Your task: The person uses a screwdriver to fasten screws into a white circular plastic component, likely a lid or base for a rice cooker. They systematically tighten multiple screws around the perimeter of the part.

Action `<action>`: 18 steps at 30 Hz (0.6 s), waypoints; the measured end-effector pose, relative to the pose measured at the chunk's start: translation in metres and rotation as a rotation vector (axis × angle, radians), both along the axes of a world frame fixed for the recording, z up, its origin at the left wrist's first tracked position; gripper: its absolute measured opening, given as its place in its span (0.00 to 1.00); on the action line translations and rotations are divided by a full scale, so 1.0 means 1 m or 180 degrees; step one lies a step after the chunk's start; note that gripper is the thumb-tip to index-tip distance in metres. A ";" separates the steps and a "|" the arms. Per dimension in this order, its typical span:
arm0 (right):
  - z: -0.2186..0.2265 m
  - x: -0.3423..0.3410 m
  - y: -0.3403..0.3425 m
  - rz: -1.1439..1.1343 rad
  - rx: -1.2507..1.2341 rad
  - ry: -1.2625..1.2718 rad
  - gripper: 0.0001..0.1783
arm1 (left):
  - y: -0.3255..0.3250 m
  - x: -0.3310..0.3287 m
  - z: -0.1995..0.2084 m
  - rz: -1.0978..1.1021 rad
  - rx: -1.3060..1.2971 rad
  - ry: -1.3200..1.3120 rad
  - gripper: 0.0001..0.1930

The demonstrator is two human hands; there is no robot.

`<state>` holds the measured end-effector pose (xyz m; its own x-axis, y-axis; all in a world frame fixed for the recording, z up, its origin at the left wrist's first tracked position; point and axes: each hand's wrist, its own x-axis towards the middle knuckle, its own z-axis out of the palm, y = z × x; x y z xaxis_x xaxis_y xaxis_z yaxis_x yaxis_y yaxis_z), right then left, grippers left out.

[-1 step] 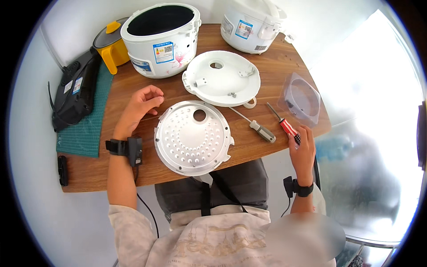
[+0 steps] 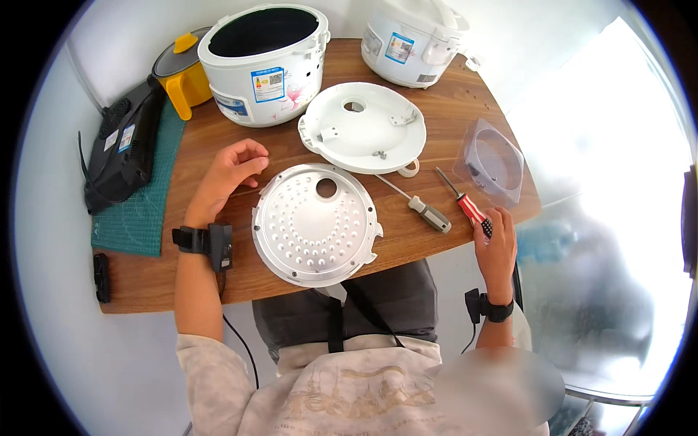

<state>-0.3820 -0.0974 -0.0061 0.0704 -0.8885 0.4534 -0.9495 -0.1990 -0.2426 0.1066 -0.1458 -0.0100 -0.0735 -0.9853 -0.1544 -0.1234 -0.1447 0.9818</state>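
Observation:
My left hand rests on the table with loosely bent fingers, a little apart, and holds nothing. Just right of it lies a round silver metal plate, dotted with dimples and pierced by one large hole. My right hand is closed around the handle end of a screwdriver with a red, white and dark star-patterned handle; its tip points away to the left. Beside it lies a second screwdriver with a grey handle. Behind the plate is a white round lid, inside up, with several small screws in it.
At the back stand an open white rice cooker body, a closed white cooker and a yellow pot. A black appliance lies on a green cutting mat at left. A clear plastic piece lies at right.

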 end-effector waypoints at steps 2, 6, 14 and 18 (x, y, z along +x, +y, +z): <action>-0.006 -0.007 0.002 -0.0147 0.0363 -0.0080 0.17 | 0.001 -0.004 0.005 -0.0036 0.0016 0.0020 0.09; -0.014 -0.005 0.006 -0.0192 0.0338 -0.0091 0.18 | 0.003 -0.007 0.011 -0.0088 0.0014 0.0127 0.08; -0.012 -0.024 0.016 -0.0587 0.0457 -0.1498 0.20 | 0.007 -0.003 0.014 -0.0371 -0.0252 0.0432 0.09; 0.026 0.013 0.038 -0.0434 0.0085 -0.3221 0.18 | 0.010 -0.007 0.019 -0.0476 -0.0130 0.0594 0.07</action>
